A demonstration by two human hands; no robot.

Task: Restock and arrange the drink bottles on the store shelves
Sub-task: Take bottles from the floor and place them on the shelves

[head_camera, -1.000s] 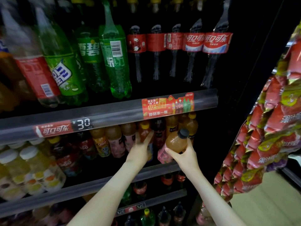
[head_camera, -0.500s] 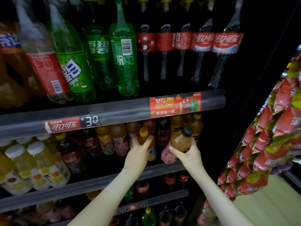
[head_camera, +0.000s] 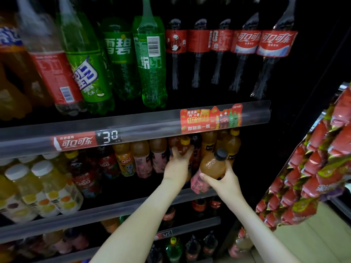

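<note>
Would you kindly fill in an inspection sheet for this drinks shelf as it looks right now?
Surface: middle shelf with a front rail; small bottles stand in rows behind it.
Job's things: black-capped bottle, tilted, in front of the row; yellow-capped bottle, upright in the row.
Clutter: nothing seen.
Hands: left hand grips the yellow-capped bottle; right hand holds the black-capped bottle round its lower body.
Cables: nothing seen.
Surroundings: large green bottles and cola bottles on the shelf above; price tag reads 30; snack packets hang at the right.
</note>
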